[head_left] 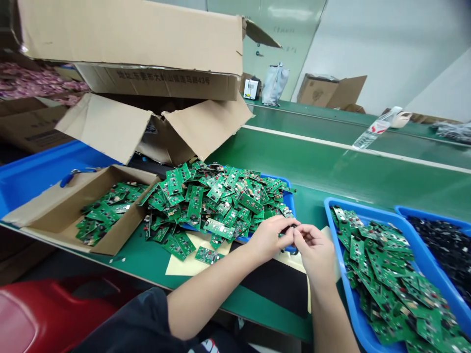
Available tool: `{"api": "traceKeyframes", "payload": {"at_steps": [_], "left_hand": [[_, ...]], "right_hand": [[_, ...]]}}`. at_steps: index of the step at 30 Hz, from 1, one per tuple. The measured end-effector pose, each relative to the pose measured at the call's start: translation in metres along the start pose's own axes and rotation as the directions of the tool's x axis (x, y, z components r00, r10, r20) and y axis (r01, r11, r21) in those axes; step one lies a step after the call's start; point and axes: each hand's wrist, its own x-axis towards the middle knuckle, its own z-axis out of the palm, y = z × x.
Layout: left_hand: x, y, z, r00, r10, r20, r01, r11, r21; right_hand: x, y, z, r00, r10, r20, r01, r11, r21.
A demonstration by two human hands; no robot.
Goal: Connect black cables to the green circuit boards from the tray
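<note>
In front of me, my left hand (270, 238) and my right hand (315, 250) meet fingertip to fingertip. Both pinch at a small black part (293, 226), mostly covered by the fingers. Just beyond and to the left of them rises a heap of green circuit boards (224, 196), spilling over a blue tray (289, 200). A loose circuit board (208, 255) lies on yellowish paper (176, 267) left of my forearm. Beneath my hands a black mat (275, 284) covers part of the green table.
To the right stand a blue tray of circuit boards (397, 279) and a blue tray of black parts (445, 245). An open carton with boards (114, 242) sits left, near blue-handled pliers (69, 177). Large cartons (132, 37) loom behind; a plastic bottle (375, 130) lies beyond.
</note>
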Motion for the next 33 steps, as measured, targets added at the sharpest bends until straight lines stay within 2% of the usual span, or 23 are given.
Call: {"api": "traceKeyframes", "payload": {"at_steps": [3,6,9,11,13,15,17,21,24,29,33], "left_hand": [[0.002,0.0,-0.001,0.999,-0.027,-0.023,0.027,0.999,-0.023],[0.003,0.002,-0.001,0.985,-0.171,-0.035,0.16,0.966,-0.204],[0.003,0.004,0.004,0.929,-0.369,0.023,0.33,0.799,-0.503],[0.001,0.003,0.011,0.888,-0.454,0.074,0.396,0.672,-0.626],[-0.001,0.001,0.018,0.87,-0.479,0.115,0.422,0.604,-0.676],[-0.003,-0.001,0.024,0.878,-0.457,0.14,0.416,0.587,-0.694],[-0.003,-0.004,0.027,0.897,-0.419,0.139,0.389,0.602,-0.697],[-0.002,-0.006,0.022,0.931,-0.361,0.046,0.302,0.697,-0.65],[-0.001,-0.004,0.014,0.943,-0.33,-0.049,0.25,0.797,-0.55],[0.001,-0.003,0.003,0.94,-0.204,-0.273,0.12,0.947,-0.298],[0.007,-0.003,-0.005,0.959,-0.096,-0.267,0.064,0.99,-0.124]], "right_hand": [[0.004,0.004,-0.003,0.999,0.04,0.013,-0.04,0.999,0.001],[0.011,0.002,-0.01,0.99,0.092,0.103,-0.115,0.96,0.255],[0.017,-0.003,-0.022,0.971,0.128,0.203,-0.224,0.786,0.576],[0.02,-0.006,-0.028,0.973,0.138,0.183,-0.227,0.681,0.696],[0.022,-0.007,-0.031,0.985,0.123,0.125,-0.175,0.639,0.749],[0.022,-0.007,-0.029,0.99,0.096,0.1,-0.138,0.653,0.744],[0.022,-0.006,-0.024,0.993,0.084,0.084,-0.119,0.706,0.699],[0.022,0.0,-0.015,0.997,0.048,0.052,-0.069,0.825,0.56],[0.021,0.006,-0.015,0.993,0.023,0.117,-0.073,0.893,0.444],[0.018,0.009,-0.013,0.98,-0.038,0.196,-0.026,0.95,0.313],[0.016,0.004,0.001,0.981,-0.085,0.177,0.034,0.963,0.268]]}}
